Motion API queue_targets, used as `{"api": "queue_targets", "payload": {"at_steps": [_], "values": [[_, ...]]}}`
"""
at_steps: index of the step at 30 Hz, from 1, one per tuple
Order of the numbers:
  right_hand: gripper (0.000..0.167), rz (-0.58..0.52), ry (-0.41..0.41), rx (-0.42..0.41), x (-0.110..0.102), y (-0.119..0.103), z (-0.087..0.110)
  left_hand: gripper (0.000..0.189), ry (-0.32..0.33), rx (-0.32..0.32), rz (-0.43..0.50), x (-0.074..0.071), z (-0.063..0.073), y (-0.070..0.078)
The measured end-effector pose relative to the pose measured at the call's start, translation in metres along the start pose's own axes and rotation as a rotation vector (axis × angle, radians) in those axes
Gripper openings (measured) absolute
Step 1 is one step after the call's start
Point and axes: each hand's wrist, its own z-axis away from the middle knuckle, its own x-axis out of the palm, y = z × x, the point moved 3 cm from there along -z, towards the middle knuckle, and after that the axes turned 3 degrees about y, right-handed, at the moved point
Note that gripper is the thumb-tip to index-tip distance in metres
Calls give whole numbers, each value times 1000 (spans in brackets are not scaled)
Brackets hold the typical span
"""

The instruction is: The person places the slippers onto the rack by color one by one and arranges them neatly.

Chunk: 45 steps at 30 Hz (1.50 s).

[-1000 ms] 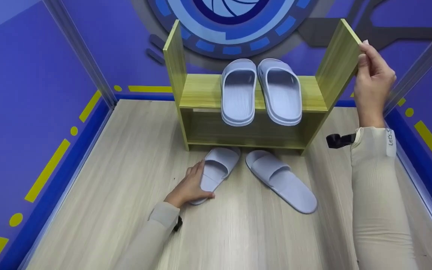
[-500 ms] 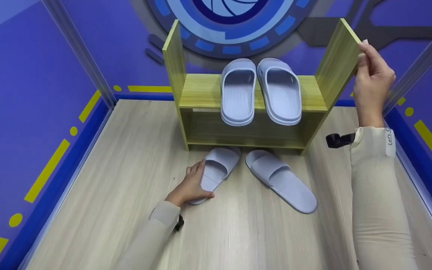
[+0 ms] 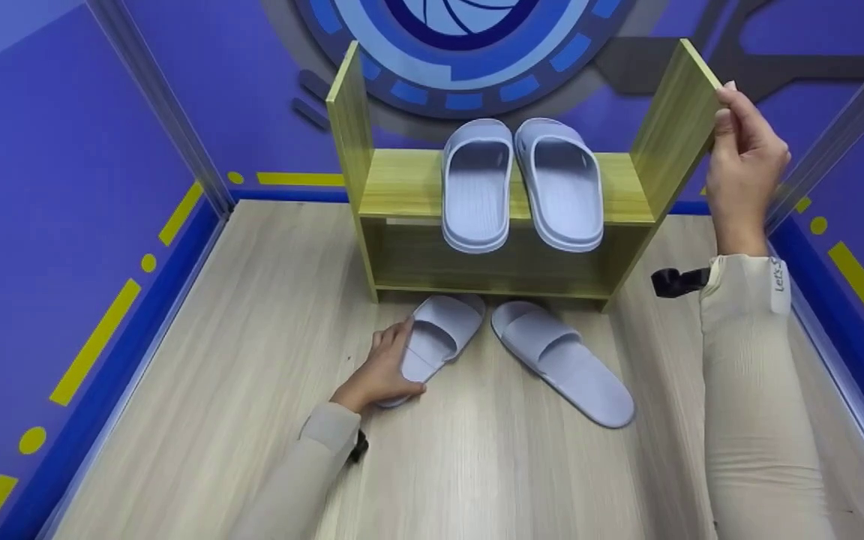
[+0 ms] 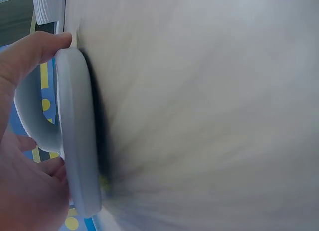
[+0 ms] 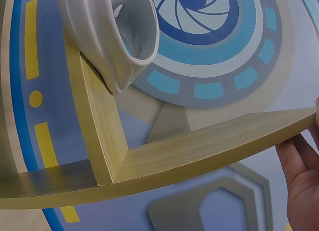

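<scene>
Your left hand [image 3: 385,371] grips a pale-grey, broad-strapped slipper [image 3: 453,319] at floor level, just before the yellow-green, wood-grained rack [image 3: 402,180]; your right hand [image 3: 748,165] pinches its side panel [image 3: 676,135]. Careful: tugging there could tip it, spilling the overhanging pale-grey, closed-toe slippers [image 3: 475,199]!

The held slipper [image 3: 443,326] has edged slightly rightward at its toe.
</scene>
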Motion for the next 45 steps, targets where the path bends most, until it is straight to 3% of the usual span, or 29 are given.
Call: {"api": "queue_targets", "payload": {"at_steps": [16, 36, 45], "values": [[23, -4, -1, 11, 0, 1, 0, 114, 26, 86, -6, -2, 4, -3], [23, -22, -2, -3, 0, 1, 1, 113, 57, 106, 30, -12, 11, 0], [23, -11, 0, 3, -1, 1, 0, 110, 51, 150, 50, -18, 15, 5]]}}
